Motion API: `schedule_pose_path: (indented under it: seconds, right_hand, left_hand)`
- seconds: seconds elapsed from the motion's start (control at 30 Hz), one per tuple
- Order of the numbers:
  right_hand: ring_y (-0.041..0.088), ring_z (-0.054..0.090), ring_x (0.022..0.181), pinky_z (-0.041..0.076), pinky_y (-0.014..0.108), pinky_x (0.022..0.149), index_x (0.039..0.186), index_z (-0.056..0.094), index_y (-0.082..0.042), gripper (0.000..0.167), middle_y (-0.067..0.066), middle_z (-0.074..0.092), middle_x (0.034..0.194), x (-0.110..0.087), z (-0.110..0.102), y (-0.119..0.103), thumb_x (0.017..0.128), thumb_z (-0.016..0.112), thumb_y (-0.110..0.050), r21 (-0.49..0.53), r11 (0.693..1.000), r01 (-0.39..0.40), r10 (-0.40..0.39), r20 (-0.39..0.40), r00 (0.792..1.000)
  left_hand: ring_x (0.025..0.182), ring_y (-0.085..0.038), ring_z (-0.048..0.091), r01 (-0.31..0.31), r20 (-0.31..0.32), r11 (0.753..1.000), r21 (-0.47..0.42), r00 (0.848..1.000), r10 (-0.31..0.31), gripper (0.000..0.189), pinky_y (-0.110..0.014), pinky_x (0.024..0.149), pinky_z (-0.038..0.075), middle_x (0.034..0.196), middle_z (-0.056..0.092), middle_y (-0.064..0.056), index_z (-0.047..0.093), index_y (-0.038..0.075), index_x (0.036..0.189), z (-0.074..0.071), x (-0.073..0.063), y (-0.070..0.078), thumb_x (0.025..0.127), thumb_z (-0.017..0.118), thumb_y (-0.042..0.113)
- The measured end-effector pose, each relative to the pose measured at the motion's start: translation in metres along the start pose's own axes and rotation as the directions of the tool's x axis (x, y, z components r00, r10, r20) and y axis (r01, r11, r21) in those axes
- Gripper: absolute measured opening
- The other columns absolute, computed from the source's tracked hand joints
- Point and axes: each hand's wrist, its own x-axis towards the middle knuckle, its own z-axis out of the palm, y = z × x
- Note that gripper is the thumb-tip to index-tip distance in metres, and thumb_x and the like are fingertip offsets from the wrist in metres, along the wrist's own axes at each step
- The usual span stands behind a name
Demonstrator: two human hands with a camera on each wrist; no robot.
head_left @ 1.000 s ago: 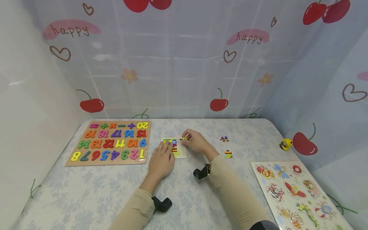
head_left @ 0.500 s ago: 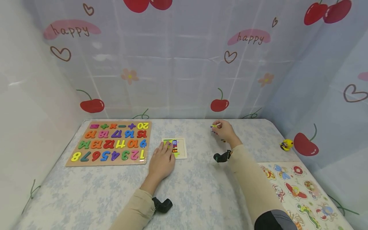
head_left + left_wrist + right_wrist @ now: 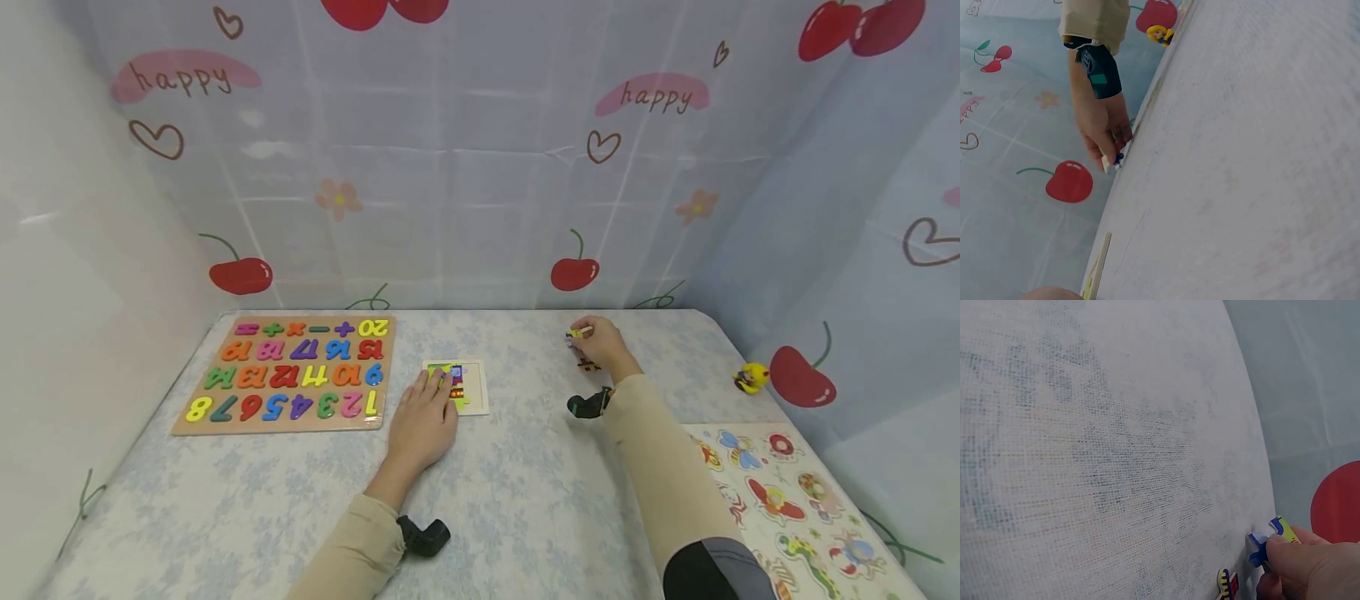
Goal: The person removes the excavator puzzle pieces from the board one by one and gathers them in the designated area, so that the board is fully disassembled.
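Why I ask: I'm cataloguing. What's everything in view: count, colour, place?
number board: 1, tan, multicoloured numerals, left
jigsaw tray: 1, pale, partly filled, centre
held jigsaw piece: at least 1, blue and yellow-green, right hand
loose jigsaw piece: at least 1, yellow and red, beside right hand
toy figure: 1, mostly yellow, far right
bug puzzle board: 1, white, near right
tablecloth: 1, white with blue, throughout
cherry-print backdrop: count unclear, whitish, behind
wrist cameras: 2, black, wrists
sleeves: 2, beige, forearms
left hand: 1, bare, on jigsaw tray
right hand: 1, bare, pinching held jigsaw piece
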Motion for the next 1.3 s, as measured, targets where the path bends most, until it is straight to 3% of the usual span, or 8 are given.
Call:
schedule_pose_path:
  seconds: [0.2, 0.4, 0.6, 0.77, 0.87, 1.03, 1.3]
  right_hand:
    - [0.029, 0.062, 0.100, 0.055, 0.040, 0.085, 0.126, 0.060, -0.007, 0.029, 0.019, 0.059, 0.123, -0.003, 0.000, 0.000, 0.099, 0.061, -0.018, -0.061, 0.998, 0.008, -0.009, -0.020, 1.000]
    - [0.030, 0.055, 0.101, 0.051, 0.046, 0.092, 0.127, 0.061, -0.005, 0.032, 0.017, 0.058, 0.117, -0.005, 0.001, -0.002, 0.098, 0.061, -0.019, -0.170, 0.985, 0.041, -0.053, -0.063, 0.997]
    - [0.030, 0.058, 0.100, 0.053, 0.045, 0.086, 0.127, 0.061, -0.008, 0.034, 0.015, 0.062, 0.115, -0.002, 0.003, -0.002, 0.097, 0.064, -0.023, -0.285, 0.958, 0.034, -0.063, -0.093, 0.994]
    - [0.034, 0.062, 0.104, 0.055, 0.049, 0.080, 0.127, 0.062, -0.009, 0.036, 0.016, 0.064, 0.120, -0.007, 0.002, -0.004, 0.094, 0.068, -0.022, -0.396, 0.917, 0.048, -0.108, -0.129, 0.986]
    - [0.036, 0.062, 0.107, 0.055, 0.050, 0.080, 0.128, 0.063, -0.009, 0.036, 0.017, 0.063, 0.122, -0.011, 0.003, -0.011, 0.094, 0.067, -0.021, -0.396, 0.915, 0.076, -0.142, -0.141, 0.980]
    - [0.033, 0.062, 0.104, 0.054, 0.049, 0.082, 0.127, 0.063, -0.008, 0.034, 0.016, 0.064, 0.118, -0.013, 0.013, -0.027, 0.096, 0.063, -0.023, -0.315, 0.938, 0.142, -0.182, -0.101, 0.978]
    - [0.027, 0.059, 0.098, 0.053, 0.042, 0.085, 0.121, 0.066, -0.012, 0.030, 0.010, 0.064, 0.109, -0.022, 0.050, -0.062, 0.095, 0.066, -0.027, -0.221, 0.941, 0.255, -0.265, -0.017, 0.964]
  left_hand:
    - [0.156, -0.024, 0.013, -0.006, -0.007, 1.000, 0.011, 1.000, 0.006, 0.053, -0.046, 0.127, 0.014, 0.165, 0.026, 0.000, 0.035, 0.019, 0.155, 0.000, 0.001, 0.000, 0.105, 0.030, 0.036]
    - [0.156, -0.024, 0.014, -0.008, -0.012, 1.000, 0.016, 1.000, 0.009, 0.053, -0.047, 0.127, 0.015, 0.164, 0.027, 0.000, 0.036, 0.019, 0.155, 0.002, 0.002, -0.001, 0.105, 0.031, 0.037]
    - [0.156, -0.024, 0.014, -0.005, -0.010, 1.000, 0.006, 1.000, 0.005, 0.053, -0.046, 0.127, 0.014, 0.164, 0.027, 0.000, 0.036, 0.020, 0.155, 0.002, 0.003, -0.001, 0.105, 0.031, 0.036]
    - [0.156, -0.024, 0.014, -0.009, -0.011, 1.000, -0.004, 1.000, 0.009, 0.054, -0.046, 0.127, 0.014, 0.165, 0.026, -0.001, 0.035, 0.018, 0.155, 0.001, 0.002, 0.000, 0.105, 0.032, 0.036]
    - [0.156, -0.024, 0.013, -0.009, -0.012, 1.000, -0.011, 1.000, 0.009, 0.055, -0.046, 0.127, 0.014, 0.165, 0.025, -0.001, 0.032, 0.016, 0.156, 0.000, 0.001, -0.001, 0.105, 0.032, 0.036]
    - [0.156, -0.024, 0.012, 0.004, -0.020, 1.000, -0.023, 1.000, -0.004, 0.060, -0.044, 0.127, 0.014, 0.166, 0.022, -0.005, 0.028, 0.010, 0.157, -0.001, 0.001, -0.001, 0.104, 0.035, 0.038]
    - [0.156, -0.025, 0.013, 0.019, -0.041, 0.998, -0.057, 0.999, -0.021, 0.062, -0.044, 0.127, 0.014, 0.165, 0.023, -0.009, 0.029, 0.006, 0.156, -0.001, 0.000, -0.001, 0.103, 0.038, 0.037]
